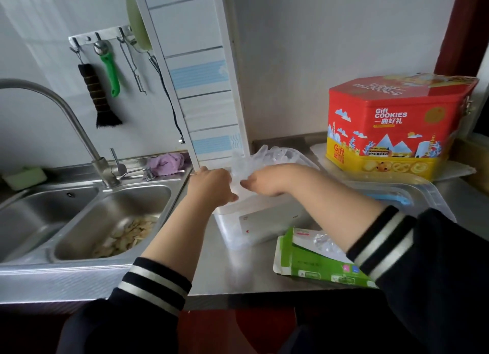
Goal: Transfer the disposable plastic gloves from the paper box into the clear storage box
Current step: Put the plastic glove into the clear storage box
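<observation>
Both hands, left (211, 185) and right (267, 180), gripped a wad of disposable gloves (247, 165) above the clear storage box (238, 221), apparently to pack them in; the green paper box (315, 263) lay opened on the worktop (238, 277).

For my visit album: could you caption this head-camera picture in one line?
Both hands, left hand and right hand, hold clear plastic gloves over the clear storage box, green paper box alongside.

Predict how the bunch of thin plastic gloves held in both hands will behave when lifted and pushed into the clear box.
The gloves look filmy and crumpled, so probably floppy and very light. Their glossy film suggests they may slip. Both the left hand and right hand gather them, so the bunch probably springs back up.
</observation>
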`<state>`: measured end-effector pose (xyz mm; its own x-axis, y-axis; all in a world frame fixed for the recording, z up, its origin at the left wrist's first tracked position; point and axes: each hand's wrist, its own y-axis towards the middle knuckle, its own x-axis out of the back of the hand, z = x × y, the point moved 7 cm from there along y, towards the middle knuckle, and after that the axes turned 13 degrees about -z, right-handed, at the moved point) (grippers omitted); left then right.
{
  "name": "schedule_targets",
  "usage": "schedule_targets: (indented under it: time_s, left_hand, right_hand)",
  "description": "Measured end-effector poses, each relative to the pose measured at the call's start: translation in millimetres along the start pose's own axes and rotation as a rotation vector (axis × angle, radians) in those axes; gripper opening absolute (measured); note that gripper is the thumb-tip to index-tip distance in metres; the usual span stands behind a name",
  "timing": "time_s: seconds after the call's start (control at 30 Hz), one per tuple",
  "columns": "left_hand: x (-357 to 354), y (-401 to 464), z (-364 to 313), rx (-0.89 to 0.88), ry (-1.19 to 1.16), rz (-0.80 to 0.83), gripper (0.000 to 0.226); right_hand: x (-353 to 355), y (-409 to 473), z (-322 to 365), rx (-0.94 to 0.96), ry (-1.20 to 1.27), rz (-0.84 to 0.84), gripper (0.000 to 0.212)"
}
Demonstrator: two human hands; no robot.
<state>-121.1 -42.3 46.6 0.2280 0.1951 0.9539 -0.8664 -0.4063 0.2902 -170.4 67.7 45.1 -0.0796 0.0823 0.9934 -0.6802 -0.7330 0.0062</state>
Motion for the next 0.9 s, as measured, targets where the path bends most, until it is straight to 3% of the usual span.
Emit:
schedule_targets:
  time_s: [0.2,0.3,0.37,0.47,0.53,0.6,0.67,0.73,0.77,0.8,0.9]
  left_hand:
    - [-17,11,-1,-0.113,0.275,0.103,0.043]
    - [-10,17,1,-0.109,0.212,0.042,0.037]
    - [1,16,2,-0.121,0.167,-0.041,0.032]
    - [24,11,1,-0.119,0.102,-0.244,0.025]
    - [51,-1,-8,-0.132,-0.056,-0.551,0.019]
    - [75,-30,-27,-0.169,-0.312,-0.842,0.014]
    - [78,-59,-56,-0.249,-0.523,-0.917,0.014]
    - [65,-78,-91,-0.367,-0.611,-0.807,0.015]
    - [53,-81,-105,-0.406,-0.635,-0.682,0.020]
    - [38,-82,-118,-0.414,-0.664,-0.514,0.028]
    - [-13,-85,-145,-0.330,-0.763,-0.006,0.066]
  right_hand:
    - [-9,-1,-7,-0.091,0.105,0.269,0.070]
    - [2,4,-14,-0.059,0.046,0.122,0.061]
    - [13,10,-27,-0.033,0.144,-0.054,0.046]
    - [43,-4,-56,-0.055,0.423,-0.441,0.032]
    - [55,-32,-70,-0.035,0.603,-0.655,0.028]
    - [50,-62,-79,-0.004,0.730,-0.608,0.032]
    - [21,-86,-83,-0.008,0.692,-0.329,0.039]
    - [-19,-104,-92,-0.021,0.541,-0.064,0.053]
    - [-36,-109,-98,-0.027,0.458,-0.008,0.057]
    - [-49,-111,-106,-0.047,0.401,-0.009,0.057]
    - [-67,-109,-127,-0.179,0.416,-0.187,0.019]
